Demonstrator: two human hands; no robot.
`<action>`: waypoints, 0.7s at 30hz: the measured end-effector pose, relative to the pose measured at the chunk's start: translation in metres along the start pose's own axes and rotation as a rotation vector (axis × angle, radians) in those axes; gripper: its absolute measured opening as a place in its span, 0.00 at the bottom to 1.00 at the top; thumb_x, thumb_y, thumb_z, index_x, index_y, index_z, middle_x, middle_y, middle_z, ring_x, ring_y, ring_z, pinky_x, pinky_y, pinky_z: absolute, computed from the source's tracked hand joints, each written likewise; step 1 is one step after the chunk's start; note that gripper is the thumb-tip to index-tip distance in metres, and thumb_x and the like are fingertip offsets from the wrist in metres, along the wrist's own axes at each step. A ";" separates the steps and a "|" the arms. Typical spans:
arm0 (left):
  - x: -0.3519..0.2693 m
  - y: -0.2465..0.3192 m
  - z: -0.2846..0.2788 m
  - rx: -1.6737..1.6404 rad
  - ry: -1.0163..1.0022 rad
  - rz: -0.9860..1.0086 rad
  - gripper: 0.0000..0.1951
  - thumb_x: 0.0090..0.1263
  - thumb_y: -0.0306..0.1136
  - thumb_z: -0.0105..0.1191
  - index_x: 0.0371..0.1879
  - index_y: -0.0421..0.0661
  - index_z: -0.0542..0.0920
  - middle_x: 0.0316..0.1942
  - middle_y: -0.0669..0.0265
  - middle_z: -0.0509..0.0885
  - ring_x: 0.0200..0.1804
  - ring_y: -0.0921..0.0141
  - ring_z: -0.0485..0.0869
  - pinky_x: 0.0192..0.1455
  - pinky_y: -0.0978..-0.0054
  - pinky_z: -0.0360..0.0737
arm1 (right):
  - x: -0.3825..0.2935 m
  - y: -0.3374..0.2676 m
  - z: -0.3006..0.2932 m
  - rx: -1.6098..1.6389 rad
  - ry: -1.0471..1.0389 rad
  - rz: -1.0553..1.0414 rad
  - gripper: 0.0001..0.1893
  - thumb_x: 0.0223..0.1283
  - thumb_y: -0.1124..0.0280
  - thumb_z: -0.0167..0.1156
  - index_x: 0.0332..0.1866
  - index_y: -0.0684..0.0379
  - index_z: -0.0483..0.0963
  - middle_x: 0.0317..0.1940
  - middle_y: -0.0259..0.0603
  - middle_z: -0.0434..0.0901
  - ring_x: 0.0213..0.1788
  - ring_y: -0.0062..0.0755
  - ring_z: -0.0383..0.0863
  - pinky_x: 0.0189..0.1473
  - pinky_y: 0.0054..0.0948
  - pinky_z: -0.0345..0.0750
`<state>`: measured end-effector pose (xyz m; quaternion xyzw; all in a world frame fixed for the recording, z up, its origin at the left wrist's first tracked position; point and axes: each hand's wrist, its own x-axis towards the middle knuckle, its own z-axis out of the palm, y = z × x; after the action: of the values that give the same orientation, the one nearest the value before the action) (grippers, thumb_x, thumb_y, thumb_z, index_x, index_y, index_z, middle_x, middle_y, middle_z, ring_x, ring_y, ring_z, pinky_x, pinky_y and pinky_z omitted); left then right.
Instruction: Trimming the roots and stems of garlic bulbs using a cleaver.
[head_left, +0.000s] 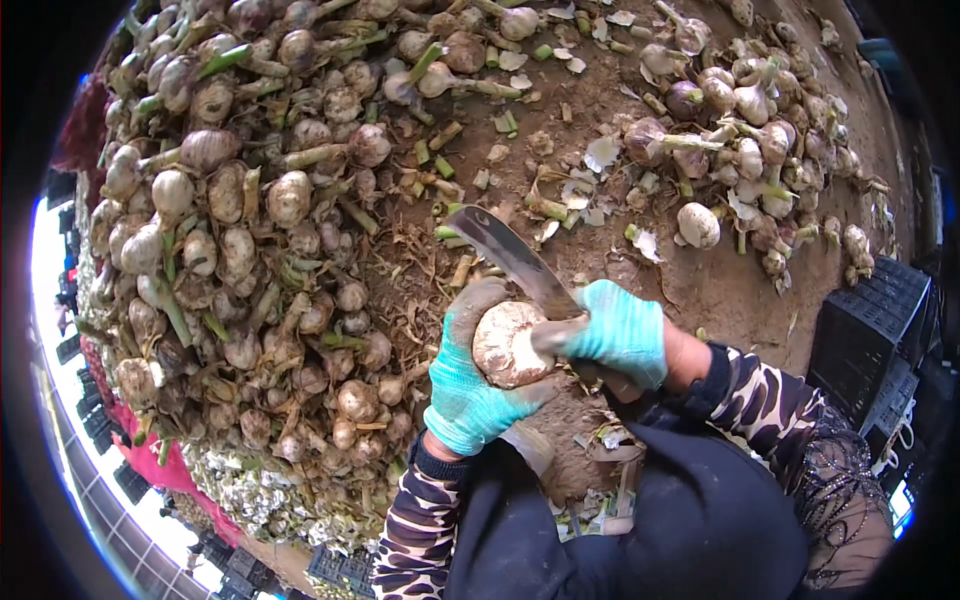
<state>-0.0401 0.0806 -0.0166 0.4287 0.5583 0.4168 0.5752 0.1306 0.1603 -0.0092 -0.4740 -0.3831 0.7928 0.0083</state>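
My left hand (480, 375), in a turquoise work glove with soiled fingertips, is closed around a large garlic bulb (511, 345). The bulb's pale, flat side faces up. In a matching glove, my right hand (615, 334) grips a curved, broad-bladed knife (517, 255) by its handle. The blade points up and to the left, above the bulb, and its tip lies over the dirt floor. My right thumb touches or nearly touches the bulb's face. Most of the handle is hidden by the right hand.
A big heap of garlic with stems (292, 199) fills the left side. A smaller pile of garlic bulbs (750, 157) lies at the upper right. Cut stem pieces and papery skins litter the dirt floor (600, 247). Black plastic crates (874, 322) stand at the right, with pink netting (161, 465) at the lower left.
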 end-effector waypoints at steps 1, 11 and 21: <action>0.000 -0.001 0.001 -0.038 0.016 -0.001 0.45 0.36 0.32 0.72 0.57 0.42 0.61 0.53 0.57 0.68 0.52 0.66 0.73 0.55 0.71 0.71 | -0.001 0.000 0.004 0.111 -0.019 -0.023 0.18 0.45 0.54 0.65 0.31 0.61 0.78 0.16 0.31 0.75 0.16 0.18 0.72 0.19 0.21 0.69; 0.003 0.006 -0.002 -0.239 0.169 -0.547 0.11 0.58 0.30 0.53 0.37 0.38 0.76 0.35 0.63 0.81 0.35 0.71 0.80 0.38 0.76 0.76 | 0.012 0.002 -0.003 -0.802 0.172 -0.543 0.18 0.48 0.62 0.63 0.44 0.58 0.73 0.34 0.44 0.79 0.34 0.42 0.80 0.35 0.33 0.77; -0.010 -0.014 0.003 0.433 0.060 -0.088 0.12 0.55 0.29 0.56 0.37 0.38 0.78 0.23 0.64 0.80 0.24 0.79 0.77 0.27 0.82 0.74 | 0.032 0.050 -0.027 -1.032 0.320 -0.679 0.13 0.40 0.73 0.57 0.36 0.59 0.71 0.28 0.46 0.76 0.33 0.45 0.77 0.34 0.37 0.74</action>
<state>-0.0372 0.0668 -0.0268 0.5049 0.6698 0.2743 0.4703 0.1515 0.1531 -0.0709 -0.3818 -0.8386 0.3789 0.0866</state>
